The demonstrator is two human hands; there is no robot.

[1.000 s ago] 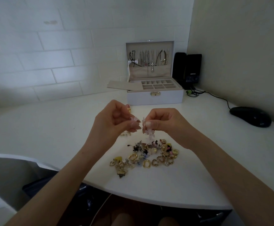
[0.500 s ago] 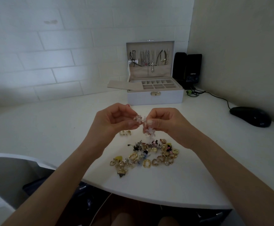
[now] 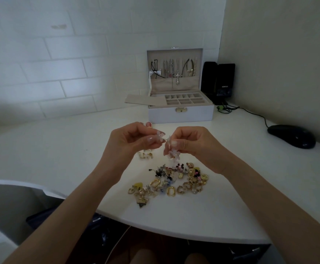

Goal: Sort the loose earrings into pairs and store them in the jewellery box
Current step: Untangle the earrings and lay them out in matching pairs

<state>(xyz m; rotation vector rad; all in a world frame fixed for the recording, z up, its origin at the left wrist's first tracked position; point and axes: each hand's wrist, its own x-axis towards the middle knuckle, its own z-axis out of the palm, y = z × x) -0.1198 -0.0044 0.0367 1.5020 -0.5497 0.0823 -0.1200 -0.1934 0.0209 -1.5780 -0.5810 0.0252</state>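
Little shifts since before: left hand pinches a pale flower earring, right hand pinches a second flower earring dangling above the earring pile.

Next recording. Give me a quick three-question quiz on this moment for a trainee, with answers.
1. True or false: the jewellery box has its lid closed.
2. What does the right hand pinch? A) a pale flower earring B) a gold hoop C) a necklace
3. What does the left hand pinch, and where is the earring pile?
Key: 1 false, the lid stands open. 2 A, it hangs below the fingers. 3 A small pale flower piece; the pile lies on the table, nearer the person than both hands.
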